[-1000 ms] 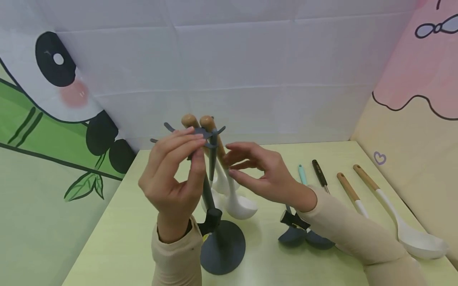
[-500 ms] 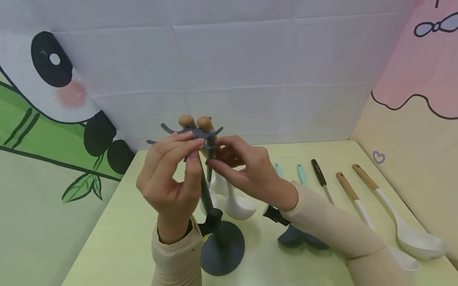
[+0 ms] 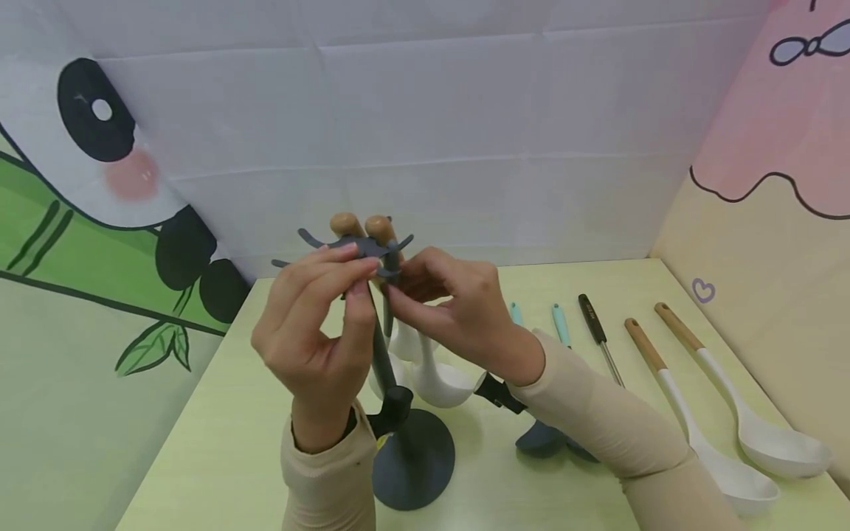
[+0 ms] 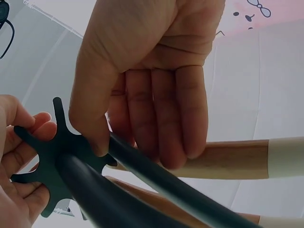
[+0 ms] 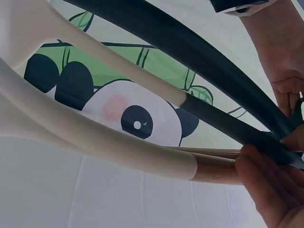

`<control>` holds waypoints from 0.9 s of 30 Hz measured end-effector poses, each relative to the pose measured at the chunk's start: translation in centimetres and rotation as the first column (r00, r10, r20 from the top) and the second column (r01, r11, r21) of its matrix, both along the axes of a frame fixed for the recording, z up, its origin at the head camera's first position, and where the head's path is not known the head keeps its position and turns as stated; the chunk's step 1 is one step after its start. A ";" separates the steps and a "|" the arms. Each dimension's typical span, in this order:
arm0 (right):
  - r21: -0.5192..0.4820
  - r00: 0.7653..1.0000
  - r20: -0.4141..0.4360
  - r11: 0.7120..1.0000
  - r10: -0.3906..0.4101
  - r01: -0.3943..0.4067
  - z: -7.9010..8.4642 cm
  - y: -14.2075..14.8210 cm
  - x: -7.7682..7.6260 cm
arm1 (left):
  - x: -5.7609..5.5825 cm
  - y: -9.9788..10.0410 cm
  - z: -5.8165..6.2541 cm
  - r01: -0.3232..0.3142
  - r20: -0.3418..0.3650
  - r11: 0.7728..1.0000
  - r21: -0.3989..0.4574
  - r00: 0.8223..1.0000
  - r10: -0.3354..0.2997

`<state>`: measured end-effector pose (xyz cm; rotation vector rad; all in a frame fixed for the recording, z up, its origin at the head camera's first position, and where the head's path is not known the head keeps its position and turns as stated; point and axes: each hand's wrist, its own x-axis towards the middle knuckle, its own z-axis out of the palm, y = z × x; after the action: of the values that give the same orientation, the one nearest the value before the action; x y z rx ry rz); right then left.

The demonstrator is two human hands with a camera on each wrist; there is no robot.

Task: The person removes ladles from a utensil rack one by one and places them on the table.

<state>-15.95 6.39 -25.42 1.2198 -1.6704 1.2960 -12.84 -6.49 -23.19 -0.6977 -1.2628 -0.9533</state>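
Note:
A dark utensil stand rises at the middle of the table, with a star-shaped hook top. My left hand pinches this top between thumb and fingertips. A utensil with a dark grey handle and a white neck hangs beside the post; thumb and fingers of my right hand pinch it near its upper end. Two wooden handles stick up behind the hooks. Below, a white ladle hangs near other white heads, partly hidden by the post and right hand.
On the table's right side lie a white ladle and a white spoon, both wood-handled. Left of them are a black-handled utensil, teal handles and a dark utensil head partly under the right sleeve.
From beside the stand, my right hand has moved left onto the dark grey handle and closed its fingers on it. The left hand stays on the hook top, almost still.

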 end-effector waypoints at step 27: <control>-0.023 0.998 -0.012 0.997 -0.067 0.067 0.6 0.2 0.1 | 0.2 0.0 0.2 -0.001 0.009 1.000 -0.023 1.000 0.001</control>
<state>-15.87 6.59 -24.83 1.1469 -1.6696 1.2604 -12.66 -6.53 -23.01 -0.7115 -1.2840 -0.9430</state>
